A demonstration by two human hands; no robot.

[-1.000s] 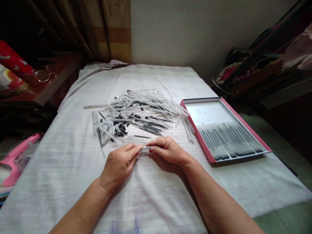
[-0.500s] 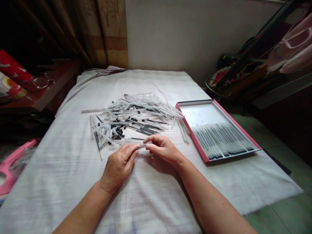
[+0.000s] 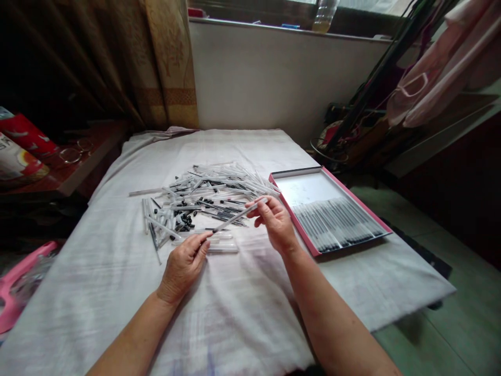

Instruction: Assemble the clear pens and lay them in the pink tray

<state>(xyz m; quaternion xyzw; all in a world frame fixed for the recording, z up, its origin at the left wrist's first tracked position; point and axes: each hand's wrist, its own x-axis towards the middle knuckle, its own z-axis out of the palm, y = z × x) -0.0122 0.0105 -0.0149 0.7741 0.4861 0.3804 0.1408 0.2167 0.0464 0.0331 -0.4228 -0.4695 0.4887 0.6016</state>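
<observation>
A slim translucent pen with a dark end slants upward between my hands over the bed-like cloth surface. My right hand pinches its pale upper end. At the lower dark end, the fingertips of my left hand are pressed together on it. Just beyond my left fingers lie a few clear tubes. Behind them spreads a loose pile of clear pen barrels, thin black refills, small black plugs and clear caps.
To the right, a shallow pink-edged box holds rows of pens. A white cloth covers the table. Glasses and packages rest on a wooden stand at the left; a pink plastic object is below.
My right hand has moved up and to the right, so more of the pen now shows between my hands. The view has tilted upward, bringing in the window sill.
</observation>
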